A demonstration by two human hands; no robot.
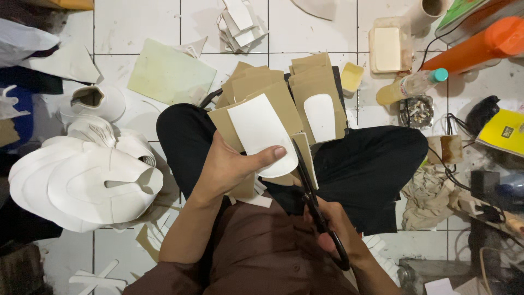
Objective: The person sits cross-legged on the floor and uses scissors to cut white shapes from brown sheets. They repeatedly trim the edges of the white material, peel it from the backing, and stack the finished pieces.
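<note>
My left hand (229, 166) grips a tan cardboard sheet (281, 104) with a white rounded template (262, 131) pressed on top under my thumb. My right hand (341, 232) holds black scissors (311, 194), blades pointing up along the template's right edge and into the cardboard. Both hands work above my lap, over my black trousers (371, 164). A stack of tan cardboard pieces (314, 76) lies on my knees beyond, with a second white rounded piece (320, 116) on it.
A heap of white cut shapes (82, 180) lies at left on the tiled floor (311, 33). A pale green sheet (169, 74), a white roll (98, 101), an orange bottle (480, 46), a small green-capped bottle (409, 86), a yellow box (505, 131) and cables surround me.
</note>
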